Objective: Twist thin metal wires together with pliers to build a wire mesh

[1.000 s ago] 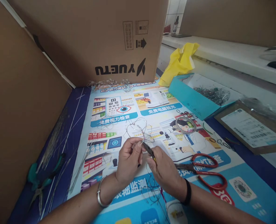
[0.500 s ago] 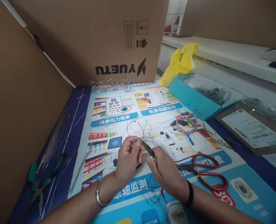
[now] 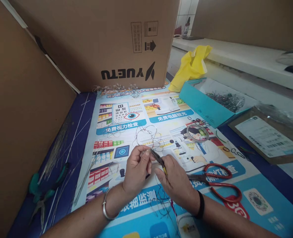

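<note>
My left hand (image 3: 136, 168) is closed in a pinch on a thin wire piece whose loops (image 3: 148, 136) stand up just beyond my fingers. My right hand (image 3: 176, 182) grips small dark pliers (image 3: 158, 159) with a yellow handle; their tip meets the wire at my left fingertips. Both hands hover over a colourful printed mat (image 3: 126, 122). More loose wire (image 3: 161, 201) lies under my right wrist.
Red-handled scissors (image 3: 217, 183) lie right of my right hand. Teal pliers (image 3: 41, 195) and straight wires lie at the left by a cardboard wall. A big cardboard box (image 3: 106, 43) stands behind. A teal tray (image 3: 201, 102) of metal parts, a yellow bag (image 3: 189, 66) and a clipboard (image 3: 265, 135) are at the right.
The wire loops have shifted slightly in my left fingers; both hands stay almost in the same place, with the pliers still at the wire.
</note>
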`<act>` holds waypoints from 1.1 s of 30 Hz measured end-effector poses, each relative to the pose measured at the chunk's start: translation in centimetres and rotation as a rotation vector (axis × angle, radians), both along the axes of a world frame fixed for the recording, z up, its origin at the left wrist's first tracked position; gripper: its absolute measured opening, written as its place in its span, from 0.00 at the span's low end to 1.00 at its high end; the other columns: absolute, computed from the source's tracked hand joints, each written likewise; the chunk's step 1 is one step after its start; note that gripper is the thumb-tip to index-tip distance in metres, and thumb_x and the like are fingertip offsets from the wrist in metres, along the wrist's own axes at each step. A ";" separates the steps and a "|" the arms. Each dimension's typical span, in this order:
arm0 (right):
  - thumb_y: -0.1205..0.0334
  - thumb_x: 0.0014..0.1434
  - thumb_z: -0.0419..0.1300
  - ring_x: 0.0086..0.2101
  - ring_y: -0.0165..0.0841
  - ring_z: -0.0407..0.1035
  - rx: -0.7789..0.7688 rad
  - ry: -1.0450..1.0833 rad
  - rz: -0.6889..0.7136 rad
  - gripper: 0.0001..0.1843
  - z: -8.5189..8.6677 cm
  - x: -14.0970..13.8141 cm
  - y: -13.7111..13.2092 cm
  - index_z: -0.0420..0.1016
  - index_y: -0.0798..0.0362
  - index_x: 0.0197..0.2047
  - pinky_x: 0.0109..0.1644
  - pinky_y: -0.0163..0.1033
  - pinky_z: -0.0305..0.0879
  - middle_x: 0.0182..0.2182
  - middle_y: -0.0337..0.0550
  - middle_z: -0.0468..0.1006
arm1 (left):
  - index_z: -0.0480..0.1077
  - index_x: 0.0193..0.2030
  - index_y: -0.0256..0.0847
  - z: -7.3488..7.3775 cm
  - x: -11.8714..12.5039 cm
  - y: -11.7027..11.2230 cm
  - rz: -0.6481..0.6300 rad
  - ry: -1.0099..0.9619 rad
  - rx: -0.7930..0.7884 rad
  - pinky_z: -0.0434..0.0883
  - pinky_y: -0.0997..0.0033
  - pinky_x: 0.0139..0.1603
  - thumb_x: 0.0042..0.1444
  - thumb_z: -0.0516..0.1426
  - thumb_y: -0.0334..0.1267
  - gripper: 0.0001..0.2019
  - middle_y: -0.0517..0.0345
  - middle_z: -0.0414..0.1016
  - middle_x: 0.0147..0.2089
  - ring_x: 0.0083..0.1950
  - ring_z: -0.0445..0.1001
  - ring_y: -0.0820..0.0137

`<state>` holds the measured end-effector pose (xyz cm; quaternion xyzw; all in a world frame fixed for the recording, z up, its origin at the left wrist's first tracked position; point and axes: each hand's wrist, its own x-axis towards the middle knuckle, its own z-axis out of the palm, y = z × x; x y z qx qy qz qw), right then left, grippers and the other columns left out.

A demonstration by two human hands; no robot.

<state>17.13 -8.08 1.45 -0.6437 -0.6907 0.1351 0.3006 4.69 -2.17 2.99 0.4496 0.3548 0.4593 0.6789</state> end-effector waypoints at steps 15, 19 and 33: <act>0.50 0.64 0.42 0.32 0.36 0.63 0.081 -0.082 -0.023 0.18 -0.7 -0.1 0.1 0.64 0.55 0.39 0.33 0.40 0.61 0.31 0.46 0.67 | 0.62 0.37 0.40 -0.2 0.1 0.0 -0.028 -0.090 -0.066 0.56 0.85 0.19 0.57 0.56 0.44 0.10 0.66 0.68 0.26 0.17 0.58 0.86; 0.51 0.65 0.41 0.31 0.35 0.64 0.116 -0.115 -0.027 0.17 -0.7 -0.1 0.2 0.63 0.54 0.37 0.32 0.39 0.61 0.30 0.45 0.67 | 0.62 0.37 0.40 -0.1 0.2 0.0 -0.028 -0.116 -0.087 0.56 0.85 0.18 0.57 0.57 0.44 0.10 0.67 0.68 0.26 0.17 0.58 0.86; 0.50 0.65 0.41 0.30 0.35 0.64 0.092 -0.088 -0.031 0.18 -1.0 -0.3 -0.1 0.62 0.54 0.38 0.30 0.39 0.60 0.30 0.44 0.67 | 0.63 0.36 0.40 -0.1 0.2 0.0 -0.036 -0.142 -0.090 0.56 0.85 0.19 0.56 0.57 0.44 0.10 0.67 0.68 0.25 0.16 0.58 0.86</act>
